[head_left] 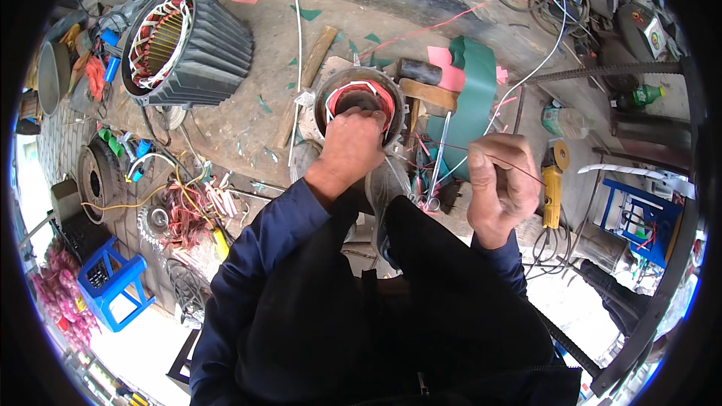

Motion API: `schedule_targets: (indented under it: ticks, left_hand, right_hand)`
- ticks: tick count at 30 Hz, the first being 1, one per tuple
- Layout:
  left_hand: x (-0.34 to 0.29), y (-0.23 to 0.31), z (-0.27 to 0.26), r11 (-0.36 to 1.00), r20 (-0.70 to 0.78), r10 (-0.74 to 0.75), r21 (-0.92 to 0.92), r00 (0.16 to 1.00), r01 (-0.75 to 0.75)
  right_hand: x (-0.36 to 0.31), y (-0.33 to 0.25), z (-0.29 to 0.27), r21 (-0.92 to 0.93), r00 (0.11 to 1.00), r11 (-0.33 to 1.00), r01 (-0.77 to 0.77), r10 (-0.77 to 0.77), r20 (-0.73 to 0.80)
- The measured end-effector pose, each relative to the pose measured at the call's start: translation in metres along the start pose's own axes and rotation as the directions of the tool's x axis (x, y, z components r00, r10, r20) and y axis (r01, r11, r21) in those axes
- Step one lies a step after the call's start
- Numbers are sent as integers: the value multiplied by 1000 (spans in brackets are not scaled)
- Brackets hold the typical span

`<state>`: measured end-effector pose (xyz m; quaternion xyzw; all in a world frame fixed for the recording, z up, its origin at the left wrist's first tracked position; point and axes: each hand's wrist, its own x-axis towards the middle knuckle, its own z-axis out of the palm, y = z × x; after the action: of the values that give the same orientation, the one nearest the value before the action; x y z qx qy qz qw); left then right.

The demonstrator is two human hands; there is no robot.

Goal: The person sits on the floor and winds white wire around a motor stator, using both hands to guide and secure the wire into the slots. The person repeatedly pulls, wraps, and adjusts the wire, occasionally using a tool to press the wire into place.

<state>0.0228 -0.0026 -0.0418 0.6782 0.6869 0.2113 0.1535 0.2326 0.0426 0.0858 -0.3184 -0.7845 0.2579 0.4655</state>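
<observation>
A small motor stator (325,98) stands upright between my feet, with red windings (382,95) and white ties inside its round housing. My left hand (352,143) reaches over its near rim, fingers down in the bore, where their tips are hidden. Just right of it, my right hand (505,184) is raised and closed, with a thin dark red strand (449,145) pinched at the thumb and forefinger. The strand runs left towards the stator; whether it joins the windings cannot be made out.
A larger ribbed motor housing (214,49) lies on its side at upper left. Beside the stator are a hammer (427,93), a green sheet (475,79) and a wooden stick (316,56). A yellow angle grinder (553,188) lies right, a blue stool (113,283) lower left.
</observation>
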Motion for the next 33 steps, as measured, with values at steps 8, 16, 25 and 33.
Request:
schedule_targets:
  ticks: [8, 16, 25, 33]
  left_hand:
    - [-3, 3, -1, 1000, -32, 3, -8, 999, -3]
    - [-5, 24, -11, 982, -145, 44, -175, 988, -70]
    - [1, 19, -5, 969, -157, 13, -241, 988, -51]
    - [-1, 13, -7, 938, -82, -50, -347, 995, 19]
  right_hand:
    - [10, -18, -25, 0, 993, 1000, 27, -27, -118]
    - [19, -34, -73, 68, 950, 988, 140, -114, -292]
    - [-56, 146, -41, -281, 626, 573, -770, 763, -158]
    - [-171, 241, -6, -682, 486, 253, -686, 857, -171]
